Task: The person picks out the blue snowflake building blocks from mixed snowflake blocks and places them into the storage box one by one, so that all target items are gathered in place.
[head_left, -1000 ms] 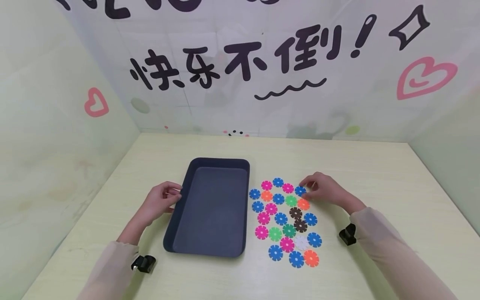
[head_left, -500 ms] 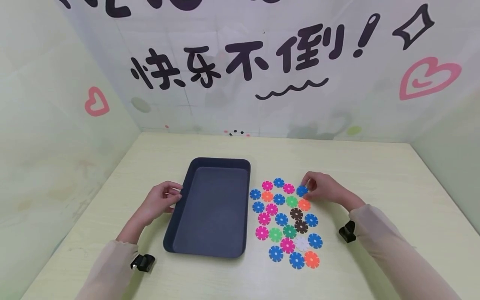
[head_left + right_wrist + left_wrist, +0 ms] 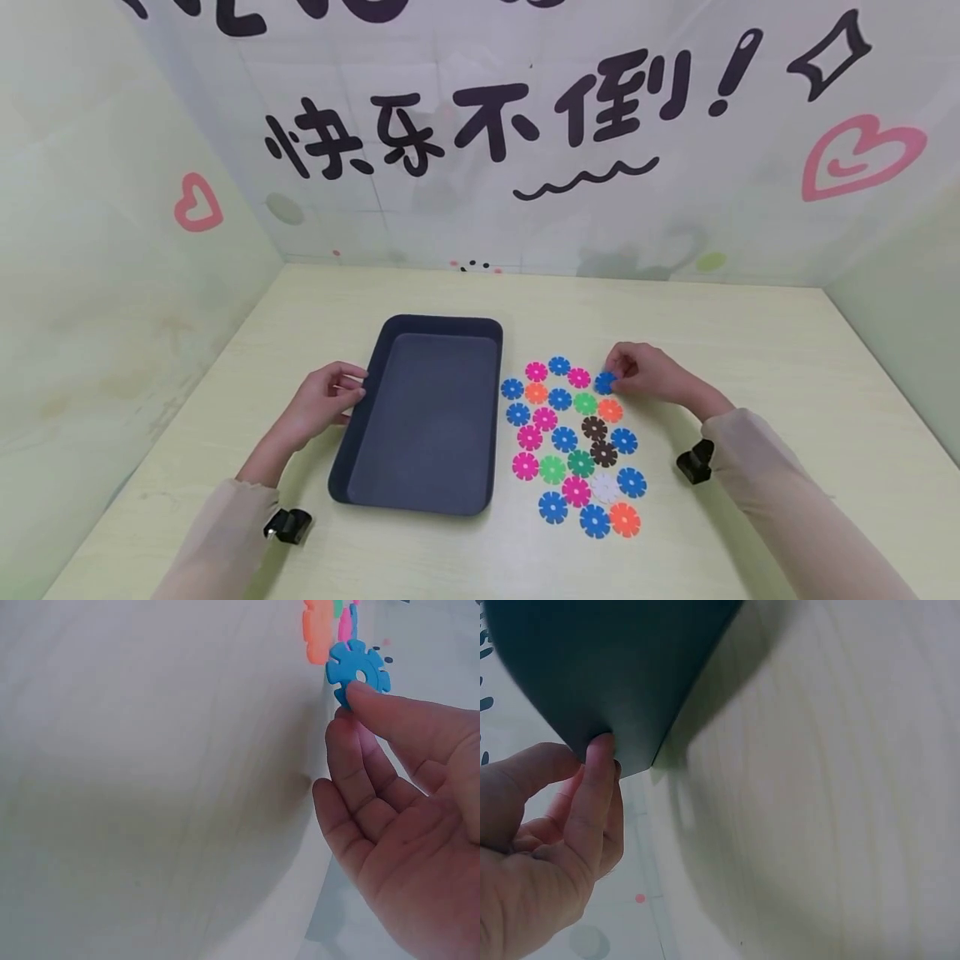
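Flower-shaped plastic discs (image 3: pixel 564 439) in pink, blue, orange, green, brown and white lie flat on the table beside a dark rectangular tray (image 3: pixel 423 425). At the far right of the group, my right hand (image 3: pixel 647 371) pinches a blue notched disc (image 3: pixel 605 382) between thumb and fingertips. In the right wrist view that blue disc (image 3: pixel 352 671) is tilted up, with its centre hole showing. My left hand (image 3: pixel 324 402) holds the tray's left edge. The left wrist view shows its fingertips (image 3: pixel 600 746) against the tray's outer wall (image 3: pixel 622 682); the thumb tip is partly hidden.
A pale wood-grain table (image 3: pixel 720 333) carries everything. Behind it hangs a printed cloth backdrop (image 3: pixel 450 225) with black lettering, and light panels stand at both sides. Small black devices (image 3: pixel 696 462) sit at both wrists.
My right hand has closed its fingertips on the blue disc and tipped it up slightly from the table. The left hand and tray stay in place; the head view shifts slightly.
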`<state>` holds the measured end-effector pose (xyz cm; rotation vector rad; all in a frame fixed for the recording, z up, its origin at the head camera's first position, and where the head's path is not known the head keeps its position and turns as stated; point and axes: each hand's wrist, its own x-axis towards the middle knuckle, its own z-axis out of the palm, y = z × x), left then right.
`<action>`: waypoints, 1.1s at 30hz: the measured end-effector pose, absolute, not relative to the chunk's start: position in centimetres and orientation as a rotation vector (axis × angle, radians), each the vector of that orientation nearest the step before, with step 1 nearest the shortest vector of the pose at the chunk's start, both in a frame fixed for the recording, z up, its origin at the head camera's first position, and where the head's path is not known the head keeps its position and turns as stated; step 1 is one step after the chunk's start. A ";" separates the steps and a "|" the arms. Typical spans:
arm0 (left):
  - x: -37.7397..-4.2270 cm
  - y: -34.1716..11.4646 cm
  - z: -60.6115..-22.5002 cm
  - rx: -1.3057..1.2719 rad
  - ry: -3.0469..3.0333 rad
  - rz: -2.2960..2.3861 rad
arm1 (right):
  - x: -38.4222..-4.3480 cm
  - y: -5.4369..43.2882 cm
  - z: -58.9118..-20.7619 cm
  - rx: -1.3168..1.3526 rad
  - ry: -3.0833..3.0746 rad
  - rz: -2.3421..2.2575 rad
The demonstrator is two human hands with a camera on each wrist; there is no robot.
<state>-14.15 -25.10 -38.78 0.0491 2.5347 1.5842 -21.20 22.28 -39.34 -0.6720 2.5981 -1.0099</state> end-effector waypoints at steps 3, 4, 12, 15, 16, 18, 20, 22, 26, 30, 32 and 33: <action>-14.1 -25.1 -38.8 0.048 2.540 1.577 | -21.2 22.3 -39.3 -0.691 2.590 -1.031; -14.1 -25.0 -38.8 0.048 2.540 1.577 | -21.3 22.3 -39.3 -0.700 2.589 -1.039; -14.2 -25.0 -38.9 0.054 2.540 1.580 | -21.2 20.2 -37.8 -0.763 2.568 -1.061; -14.3 -25.0 -38.9 0.057 2.540 1.582 | -21.2 18.9 -37.0 -0.793 2.542 -1.080; -14.3 -25.0 -38.9 0.057 2.539 1.585 | -21.2 18.4 -36.8 -0.799 2.532 -1.087; -14.3 -25.0 -38.9 0.056 2.536 1.588 | -21.2 17.4 -36.3 -0.808 2.508 -1.101; -14.3 -24.9 -38.9 0.053 2.536 1.585 | -21.2 16.2 -35.9 -0.820 2.490 -1.113; -14.3 -24.9 -38.9 0.046 2.534 1.584 | -21.2 15.0 -35.5 -0.839 2.477 -1.118; -14.2 -24.9 -38.9 0.036 2.533 1.578 | -21.3 12.3 -34.9 -0.896 2.425 -1.145; -14.2 -25.0 -38.9 0.032 2.533 1.571 | -21.6 9.5 -34.6 -0.942 2.378 -1.171; -14.2 -25.0 -38.8 0.033 2.532 1.572 | -21.8 8.0 -34.4 -0.962 2.381 -1.170; -14.2 -25.1 -38.8 0.035 2.532 1.572 | -21.9 7.3 -34.3 -0.972 2.387 -1.172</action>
